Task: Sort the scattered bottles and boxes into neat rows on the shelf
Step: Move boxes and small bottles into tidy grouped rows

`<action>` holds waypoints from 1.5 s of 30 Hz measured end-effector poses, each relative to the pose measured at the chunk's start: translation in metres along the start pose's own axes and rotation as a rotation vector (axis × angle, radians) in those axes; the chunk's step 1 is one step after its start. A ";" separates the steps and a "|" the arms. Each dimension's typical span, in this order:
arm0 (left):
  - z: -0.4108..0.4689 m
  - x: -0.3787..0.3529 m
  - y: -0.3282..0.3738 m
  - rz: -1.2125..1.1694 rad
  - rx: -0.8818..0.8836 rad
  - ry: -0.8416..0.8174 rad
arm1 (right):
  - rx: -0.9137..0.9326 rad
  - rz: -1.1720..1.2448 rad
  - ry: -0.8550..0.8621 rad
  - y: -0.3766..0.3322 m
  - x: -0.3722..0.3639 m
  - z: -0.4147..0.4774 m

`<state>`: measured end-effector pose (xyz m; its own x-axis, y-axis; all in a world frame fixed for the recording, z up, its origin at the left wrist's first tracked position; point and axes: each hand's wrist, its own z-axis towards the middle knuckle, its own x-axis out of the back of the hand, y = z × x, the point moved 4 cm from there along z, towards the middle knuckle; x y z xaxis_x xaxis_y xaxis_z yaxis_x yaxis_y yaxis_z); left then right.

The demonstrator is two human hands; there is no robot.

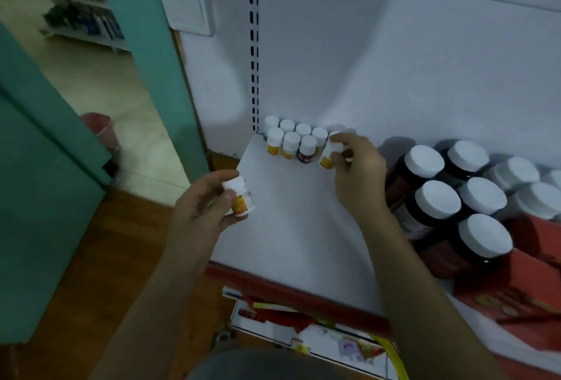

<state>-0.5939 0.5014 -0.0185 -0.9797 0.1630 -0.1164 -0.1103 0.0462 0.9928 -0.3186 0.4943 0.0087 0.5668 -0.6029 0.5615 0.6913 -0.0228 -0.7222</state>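
Observation:
My left hand (202,202) grips a small white-capped bottle with an orange label (241,197) above the shelf's left front edge. My right hand (353,168) pinches another small white-capped bottle with a yellow label (329,152), tilted, right beside two short rows of several small bottles (291,138) standing in the back left corner of the white shelf (291,228). Several large dark bottles with white caps (449,194) stand to the right of my right hand.
Red boxes (534,273) lie at the shelf's right front. A red strip (273,288) edges the shelf, with mixed packages on the lower shelf (303,331). A teal door frame (145,55), a pink bin (101,129) and a wooden floor lie to the left.

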 end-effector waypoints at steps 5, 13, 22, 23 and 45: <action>0.044 0.001 -0.003 0.038 0.048 -0.159 | 0.033 -0.144 0.066 -0.001 -0.008 0.000; 0.075 -0.006 -0.005 0.025 0.073 -0.298 | 0.042 -0.222 0.135 -0.008 -0.013 0.001; 0.084 -0.023 -0.015 0.000 0.115 -0.381 | -0.022 -0.134 0.136 0.001 -0.012 -0.005; 0.084 -0.025 -0.016 -0.003 0.110 -0.386 | -0.030 -0.118 0.135 0.002 -0.012 -0.005; 0.110 -0.044 -0.021 0.055 0.003 -0.240 | -0.088 -0.027 0.274 0.007 -0.020 -0.012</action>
<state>-0.5300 0.6021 -0.0376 -0.9165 0.3947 -0.0653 -0.0567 0.0334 0.9978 -0.3305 0.4969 -0.0121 0.3981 -0.7938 0.4597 0.6565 -0.1035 -0.7472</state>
